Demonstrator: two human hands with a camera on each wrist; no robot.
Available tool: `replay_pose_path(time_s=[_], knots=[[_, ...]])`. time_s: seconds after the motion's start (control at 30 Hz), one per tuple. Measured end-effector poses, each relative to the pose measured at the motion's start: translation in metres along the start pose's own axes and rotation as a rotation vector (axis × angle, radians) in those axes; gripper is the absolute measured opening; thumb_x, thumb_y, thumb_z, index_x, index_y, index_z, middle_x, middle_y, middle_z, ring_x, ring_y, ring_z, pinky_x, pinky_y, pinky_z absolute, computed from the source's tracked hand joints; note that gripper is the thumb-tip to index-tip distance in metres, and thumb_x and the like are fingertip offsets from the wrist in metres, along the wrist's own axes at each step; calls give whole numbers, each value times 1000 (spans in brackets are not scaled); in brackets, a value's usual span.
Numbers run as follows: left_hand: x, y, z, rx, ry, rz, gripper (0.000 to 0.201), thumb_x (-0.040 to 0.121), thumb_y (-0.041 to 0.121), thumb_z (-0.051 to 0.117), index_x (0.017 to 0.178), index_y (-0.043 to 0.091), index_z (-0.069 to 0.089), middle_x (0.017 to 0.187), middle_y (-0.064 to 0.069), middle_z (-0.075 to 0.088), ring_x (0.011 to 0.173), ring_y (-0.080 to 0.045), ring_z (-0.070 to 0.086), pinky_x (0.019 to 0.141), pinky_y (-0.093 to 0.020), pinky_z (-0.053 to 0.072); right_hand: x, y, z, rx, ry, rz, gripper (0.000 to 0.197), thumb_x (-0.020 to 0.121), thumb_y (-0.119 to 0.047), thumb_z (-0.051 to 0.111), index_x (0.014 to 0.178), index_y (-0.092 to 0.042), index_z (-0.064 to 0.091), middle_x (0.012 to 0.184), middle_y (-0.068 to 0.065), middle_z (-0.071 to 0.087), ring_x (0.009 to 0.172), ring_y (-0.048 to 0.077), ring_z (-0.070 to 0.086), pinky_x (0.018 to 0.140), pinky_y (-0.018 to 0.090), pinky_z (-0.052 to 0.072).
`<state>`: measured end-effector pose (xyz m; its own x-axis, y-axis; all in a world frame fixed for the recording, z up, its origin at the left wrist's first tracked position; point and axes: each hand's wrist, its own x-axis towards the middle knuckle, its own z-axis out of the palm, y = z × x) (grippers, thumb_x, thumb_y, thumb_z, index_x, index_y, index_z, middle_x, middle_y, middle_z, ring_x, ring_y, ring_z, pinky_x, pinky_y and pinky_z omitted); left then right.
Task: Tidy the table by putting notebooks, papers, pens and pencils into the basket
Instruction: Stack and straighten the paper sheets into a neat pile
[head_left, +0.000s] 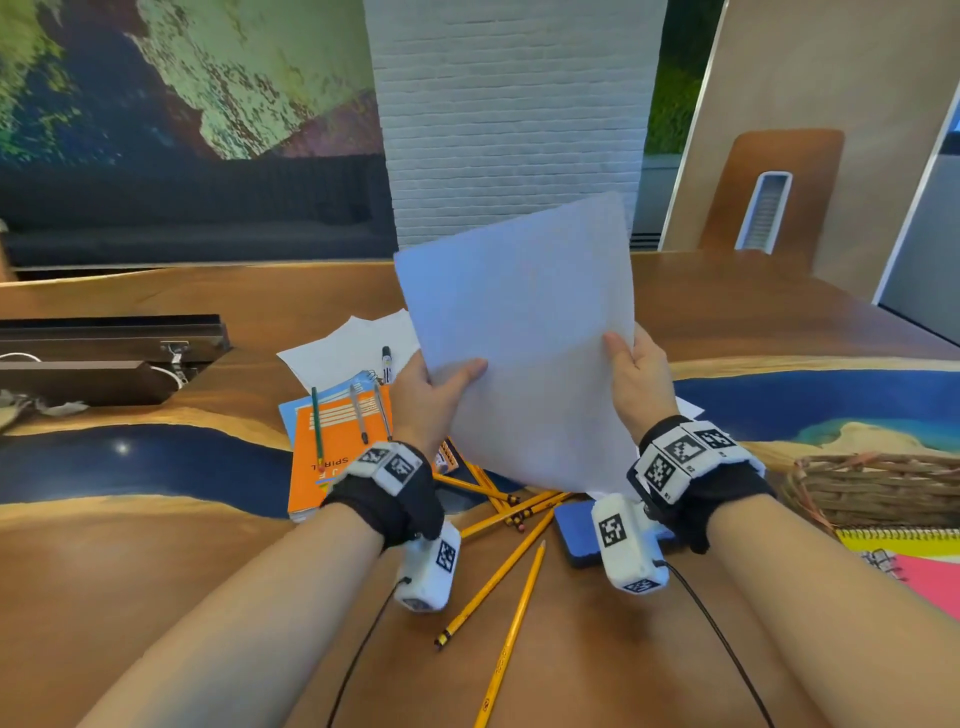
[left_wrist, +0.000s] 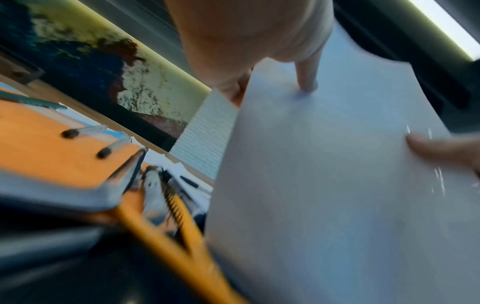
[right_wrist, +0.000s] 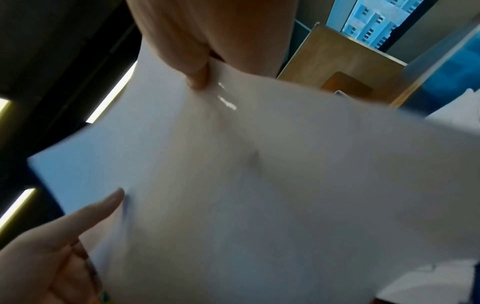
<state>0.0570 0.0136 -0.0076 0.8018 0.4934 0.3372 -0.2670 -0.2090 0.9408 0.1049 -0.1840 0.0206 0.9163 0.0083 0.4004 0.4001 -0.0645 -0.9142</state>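
Both hands hold a white sheet of paper up above the table, tilted toward me. My left hand pinches its left edge, thumb on the front. My right hand pinches its right edge the same way. Both wrist views are filled by the paper with a thumb pressed on it. The woven basket sits at the right edge of the table. An orange spiral notebook with a green pencil and two pens on it lies left of my left wrist. Several yellow pencils lie below the paper.
More white sheets with a black marker lie behind the notebook. A blue phone-like slab lies under my right wrist. A yellow spiral notebook and a pink one sit near the basket. A dark open cable tray is at far left.
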Motion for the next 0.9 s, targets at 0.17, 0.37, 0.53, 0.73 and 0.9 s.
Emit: replay_pose_path(time_s=[0.17, 0.37, 0.53, 0.73, 0.9], knots=[[28, 21, -13, -75, 24, -112, 23, 75, 13, 78, 96, 12, 69, 98, -8, 71, 90, -27, 68, 83, -40, 56, -2, 9, -2, -99, -234, 120, 28, 92, -13, 57, 119, -8, 58, 110, 6, 64, 91, 14, 62, 85, 26, 53], [40, 38, -34, -139, 152, -5, 19, 82, 10, 70, 101, 12, 68, 96, -4, 69, 77, -12, 66, 71, -25, 55, -15, 45, -14, -772, -634, 277, 59, 76, -17, 76, 130, -11, 51, 133, 5, 54, 122, 23, 50, 98, 28, 38], [45, 42, -47, -121, 215, 14, 14, 86, 15, 67, 100, 12, 69, 93, 1, 69, 74, -11, 64, 66, -23, 52, -22, 59, -15, -992, -663, 338, 69, 77, -22, 75, 137, -12, 43, 143, 6, 41, 131, 22, 39, 103, 26, 33], [41, 36, -47, -99, 191, -87, 4, 83, 20, 67, 82, 16, 68, 79, 5, 67, 69, -17, 60, 65, -26, 50, -23, 52, -12, -1007, -664, 284, 42, 87, -23, 62, 127, -13, 55, 136, 8, 49, 125, 23, 45, 101, 26, 34], [33, 35, -39, -84, 104, -143, 10, 84, 27, 69, 87, 18, 69, 91, -2, 71, 79, -23, 66, 79, -38, 54, -25, 52, -16, -1009, -691, 313, 20, 84, -17, 66, 102, -10, 64, 104, 10, 64, 111, 29, 57, 85, 28, 42]])
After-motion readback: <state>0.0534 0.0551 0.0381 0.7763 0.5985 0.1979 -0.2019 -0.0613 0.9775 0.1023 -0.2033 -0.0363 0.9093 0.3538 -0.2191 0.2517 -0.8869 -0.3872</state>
